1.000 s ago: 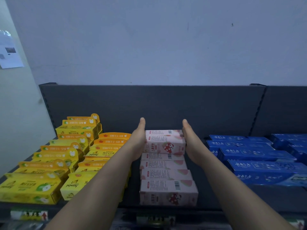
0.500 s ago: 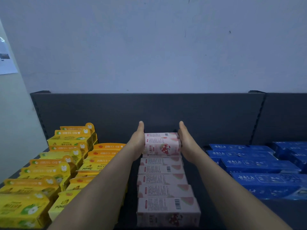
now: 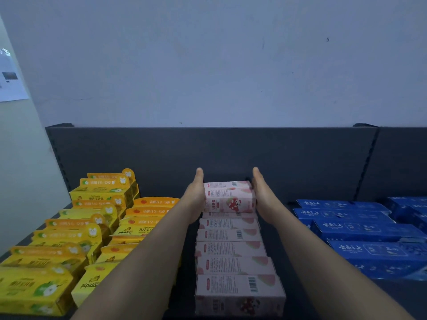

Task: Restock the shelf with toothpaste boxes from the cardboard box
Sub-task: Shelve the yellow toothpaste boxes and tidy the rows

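Change: across the last second the pink toothpaste box (image 3: 231, 202) is kept clamped between the same two palms and is carried slightly deeper, toward the rear of its row; the hold itself is unchanged.
Meaning for the task: placement is judged almost complete; the box is not yet released.
Left hand (image 3: 195, 199): fingers are held straight and the palm is pressed flat against the box's left end.
Right hand (image 3: 262, 197): it is mirrored, with the flat palm pressed on the right end.
Task's thing: the box is held at centre frame, above the back end of the pink row (image 3: 233, 262); whether it is touching the box beneath cannot be told.
Shelf (image 3: 186, 287): the pink row is laid front to back down the middle.
Left of frame: yellow boxes (image 3: 76, 239) and orange boxes (image 3: 152, 212) are stacked in rows.
Right of frame: blue boxes (image 3: 360, 229) are laid in rows.
Cardboard box: not in view.
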A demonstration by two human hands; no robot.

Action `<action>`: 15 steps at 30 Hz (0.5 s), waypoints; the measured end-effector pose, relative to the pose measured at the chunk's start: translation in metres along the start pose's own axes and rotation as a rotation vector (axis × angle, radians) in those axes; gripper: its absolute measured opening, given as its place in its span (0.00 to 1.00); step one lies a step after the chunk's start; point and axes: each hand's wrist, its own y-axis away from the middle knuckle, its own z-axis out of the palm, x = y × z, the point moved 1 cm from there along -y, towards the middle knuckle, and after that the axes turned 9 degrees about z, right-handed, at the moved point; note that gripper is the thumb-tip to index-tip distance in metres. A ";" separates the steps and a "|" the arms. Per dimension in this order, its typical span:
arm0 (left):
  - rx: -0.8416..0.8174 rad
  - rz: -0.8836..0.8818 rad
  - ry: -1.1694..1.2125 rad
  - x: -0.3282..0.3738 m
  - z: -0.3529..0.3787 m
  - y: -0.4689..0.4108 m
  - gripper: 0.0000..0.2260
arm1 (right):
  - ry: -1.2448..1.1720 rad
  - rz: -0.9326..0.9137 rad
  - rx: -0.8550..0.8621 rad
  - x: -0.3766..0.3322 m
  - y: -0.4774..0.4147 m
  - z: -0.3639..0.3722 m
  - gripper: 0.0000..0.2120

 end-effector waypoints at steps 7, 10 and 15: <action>-0.007 -0.042 -0.027 -0.008 -0.007 0.015 0.30 | 0.030 0.035 0.026 0.019 0.014 -0.012 0.32; -0.058 -0.078 0.016 -0.013 -0.006 0.028 0.29 | 0.030 0.068 -0.072 0.029 0.023 -0.013 0.34; -0.046 -0.076 0.094 -0.017 -0.005 0.038 0.28 | 0.021 0.076 -0.156 0.034 0.039 -0.001 0.36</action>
